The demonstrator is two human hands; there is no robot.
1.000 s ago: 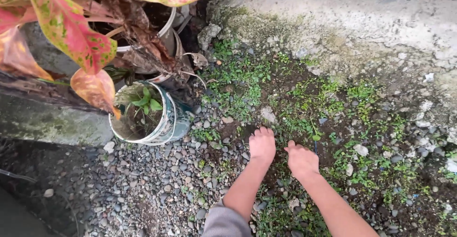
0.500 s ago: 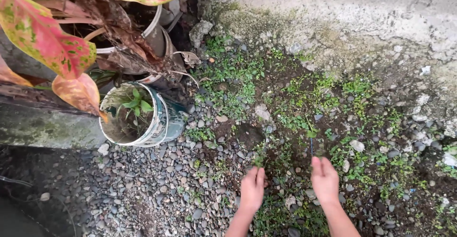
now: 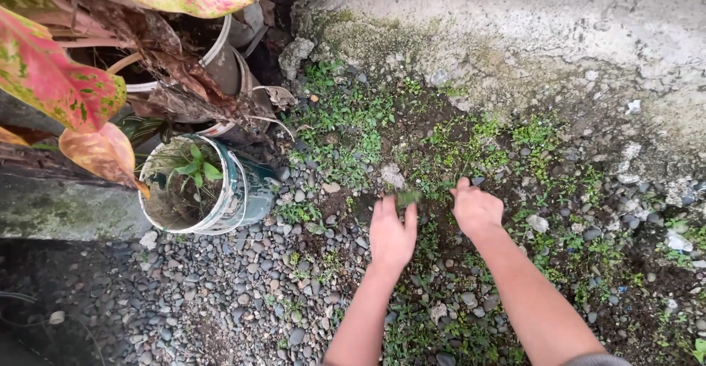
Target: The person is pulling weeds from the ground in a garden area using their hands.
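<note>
A small green weed [image 3: 409, 197] sits at the tips of the left hand [image 3: 391, 232], whose fingers are spread open around it, on the dark soil [image 3: 434, 127] just right of the pebbles [image 3: 243, 285]. The right hand [image 3: 476, 208] is curled closed on low weeds [image 3: 471, 149] beside it. Pinching low at the roots and pulling straight up would probably lift them whole.
</note>
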